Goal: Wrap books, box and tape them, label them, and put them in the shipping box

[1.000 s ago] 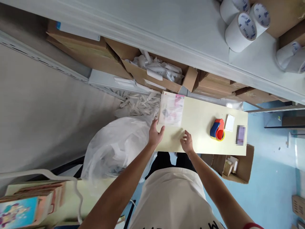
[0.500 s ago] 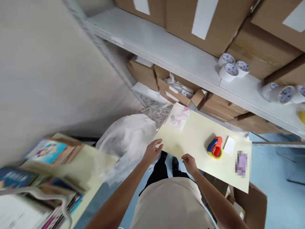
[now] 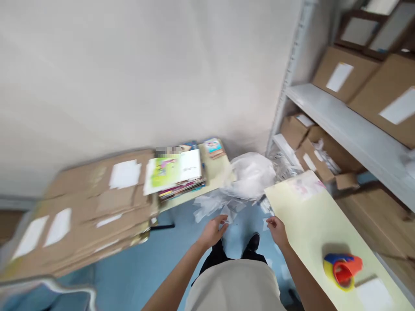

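Note:
My left hand (image 3: 213,231) hangs in the air above the blue floor, fingers loosely bent and thumb apart, holding nothing. My right hand (image 3: 277,231) is beside the near edge of the pale yellow table (image 3: 292,207); its fingers are loosely curled and I see nothing in them. On that table stands a tape dispenser (image 3: 343,268) in red, blue and yellow. A white card or pad (image 3: 374,294) lies next to it. A sheet with pink print (image 3: 306,186) rests at the table's far end.
Ahead is a big white plastic bag (image 3: 253,175), with paper scraps (image 3: 215,205) on the floor. Stacked books (image 3: 177,172) lie on a second table (image 3: 212,170). Flattened cardboard (image 3: 97,203) is piled left. Shelving (image 3: 350,119) with cardboard boxes (image 3: 345,71) lines the right.
My view has turned left, so the book stack and flattened cardboard now show, while the yellow table and shelves shift right. Both hands stay in front of my body, apart from each other.

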Tool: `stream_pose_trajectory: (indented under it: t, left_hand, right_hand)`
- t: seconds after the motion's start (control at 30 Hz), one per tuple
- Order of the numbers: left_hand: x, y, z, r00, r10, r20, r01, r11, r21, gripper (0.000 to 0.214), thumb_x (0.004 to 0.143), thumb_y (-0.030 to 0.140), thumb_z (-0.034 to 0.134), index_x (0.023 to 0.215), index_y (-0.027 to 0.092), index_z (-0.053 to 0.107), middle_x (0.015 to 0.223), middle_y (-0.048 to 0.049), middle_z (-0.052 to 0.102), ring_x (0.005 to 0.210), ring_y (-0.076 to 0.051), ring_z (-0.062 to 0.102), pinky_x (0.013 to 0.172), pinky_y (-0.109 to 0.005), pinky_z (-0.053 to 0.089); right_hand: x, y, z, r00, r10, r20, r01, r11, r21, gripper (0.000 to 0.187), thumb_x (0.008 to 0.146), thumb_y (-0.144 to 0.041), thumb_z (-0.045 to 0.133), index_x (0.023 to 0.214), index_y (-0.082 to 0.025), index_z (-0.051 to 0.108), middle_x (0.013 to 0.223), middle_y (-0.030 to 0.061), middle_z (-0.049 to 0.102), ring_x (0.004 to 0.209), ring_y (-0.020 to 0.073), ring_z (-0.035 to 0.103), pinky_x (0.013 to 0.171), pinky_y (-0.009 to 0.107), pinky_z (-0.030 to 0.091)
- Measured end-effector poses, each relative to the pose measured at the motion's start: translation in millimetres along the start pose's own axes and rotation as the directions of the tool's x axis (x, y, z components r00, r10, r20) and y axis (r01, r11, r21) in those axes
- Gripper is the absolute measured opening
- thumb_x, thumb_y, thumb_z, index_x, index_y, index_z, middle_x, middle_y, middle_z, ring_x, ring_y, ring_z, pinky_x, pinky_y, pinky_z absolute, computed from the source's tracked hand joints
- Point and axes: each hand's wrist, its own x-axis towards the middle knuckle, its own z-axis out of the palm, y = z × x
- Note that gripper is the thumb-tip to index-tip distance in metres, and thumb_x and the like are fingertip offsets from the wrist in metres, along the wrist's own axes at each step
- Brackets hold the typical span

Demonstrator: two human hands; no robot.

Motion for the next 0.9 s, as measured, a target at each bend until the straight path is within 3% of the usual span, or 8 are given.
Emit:
stream_pose_trajectory:
  t: [0.1, 0.2, 0.37, 0.47, 0.57, 0.67, 0.77, 0.9]
  left_hand:
    - [-41.2, -28.6, -25.1, 0.996, -0.077, -0.051, 0.078, 0.997, 0.016, 0.039, 0.085, 0.030, 0.051, 0.120, 0.020, 0.063, 0.119, -0.0115, 0.070, 0.102, -0.025, 0.068, 0.094, -0.038, 0.051]
    - [-89.9, -71.6, -54.7, 0.981, -0.165, -0.106, 0.164, 0.986, -0.018, 0.042, 0.083, 0.030, 0.052, 0.122, 0.018, 0.062, 0.121, -0.0136, 0.069, 0.101, -0.026, 0.068, 0.092, -0.039, 0.051]
    - [-169.0, -166.6, -99.9, 0.900, -0.335, -0.281, 0.295, 0.939, -0.174, 0.042, 0.078, 0.036, 0.058, 0.116, 0.018, 0.065, 0.120, -0.0149, 0.070, 0.102, -0.029, 0.069, 0.093, -0.041, 0.051]
    - [-201.8, -218.8, -119.0, 0.852, -0.390, -0.350, 0.309, 0.913, -0.267, 0.043, 0.074, 0.041, 0.061, 0.109, 0.016, 0.068, 0.117, -0.0165, 0.071, 0.100, -0.031, 0.070, 0.091, -0.043, 0.052]
    - [-223.1, -255.2, -130.2, 0.816, -0.429, -0.388, 0.300, 0.887, -0.350, 0.046, 0.072, 0.045, 0.062, 0.108, 0.016, 0.068, 0.118, -0.0167, 0.070, 0.100, -0.032, 0.070, 0.090, -0.043, 0.053]
    - [-236.1, -277.5, -134.2, 0.797, -0.451, -0.402, 0.284, 0.867, -0.410, 0.049, 0.074, 0.047, 0.059, 0.111, 0.016, 0.067, 0.122, -0.0160, 0.069, 0.099, -0.030, 0.070, 0.090, -0.042, 0.053]
    - [-243.6, -293.1, -134.1, 0.759, -0.475, -0.444, 0.283, 0.856, -0.431, 0.050, 0.076, 0.047, 0.058, 0.113, 0.014, 0.066, 0.123, -0.0158, 0.068, 0.101, -0.029, 0.069, 0.092, -0.041, 0.053]
    - [-248.0, -311.4, -139.9, 0.712, -0.505, -0.488, 0.270, 0.838, -0.474, 0.047, 0.078, 0.045, 0.057, 0.114, 0.015, 0.066, 0.121, -0.0144, 0.069, 0.099, -0.027, 0.069, 0.086, -0.039, 0.055]
  right_hand:
    - [1.9, -9.3, 33.0, 0.997, -0.039, 0.065, 0.039, 0.999, -0.001, 0.023, 0.062, -0.041, 0.063, 0.068, -0.020, 0.066, 0.069, 0.0060, 0.071, 0.067, 0.0228, 0.064, 0.067, 0.035, 0.051]
    - [-1.8, -23.2, 80.8, 0.988, -0.060, 0.144, 0.058, 0.998, 0.022, 0.026, 0.060, -0.045, 0.065, 0.068, -0.019, 0.066, 0.067, 0.0057, 0.070, 0.064, 0.0229, 0.063, 0.064, 0.034, 0.050]
    - [-34.1, -50.6, 189.2, 0.948, -0.135, 0.288, 0.122, 0.991, 0.060, 0.031, 0.062, -0.049, 0.068, 0.070, -0.020, 0.066, 0.065, 0.0052, 0.069, 0.061, 0.0214, 0.062, 0.062, 0.034, 0.050]
    - [-64.1, -63.9, 255.8, 0.894, -0.187, 0.408, 0.179, 0.982, 0.059, 0.031, 0.064, -0.050, 0.067, 0.072, -0.020, 0.066, 0.069, 0.0055, 0.070, 0.064, 0.0216, 0.063, 0.065, 0.034, 0.051]
    - [-87.8, -76.3, 310.9, 0.829, -0.187, 0.528, 0.204, 0.979, 0.025, 0.030, 0.064, -0.048, 0.068, 0.076, -0.020, 0.067, 0.078, 0.0073, 0.072, 0.073, 0.0236, 0.067, 0.072, 0.037, 0.053]
    - [-94.6, -90.9, 353.1, 0.780, -0.172, 0.602, 0.227, 0.974, -0.015, 0.033, 0.063, -0.048, 0.070, 0.082, -0.021, 0.068, 0.085, 0.0092, 0.074, 0.080, 0.0257, 0.069, 0.078, 0.041, 0.054]
    - [-85.6, -108.3, 389.0, 0.748, -0.167, 0.642, 0.265, 0.962, -0.060, 0.043, 0.061, -0.049, 0.072, 0.092, -0.020, 0.068, 0.101, 0.0132, 0.073, 0.091, 0.0287, 0.069, 0.081, 0.043, 0.054]
    - [-65.4, -128.5, 441.6, 0.741, -0.195, 0.643, 0.345, 0.932, -0.115, 0.058, 0.062, -0.053, 0.072, 0.109, -0.020, 0.065, 0.124, 0.0154, 0.065, 0.114, 0.0322, 0.062, 0.091, 0.045, 0.051]
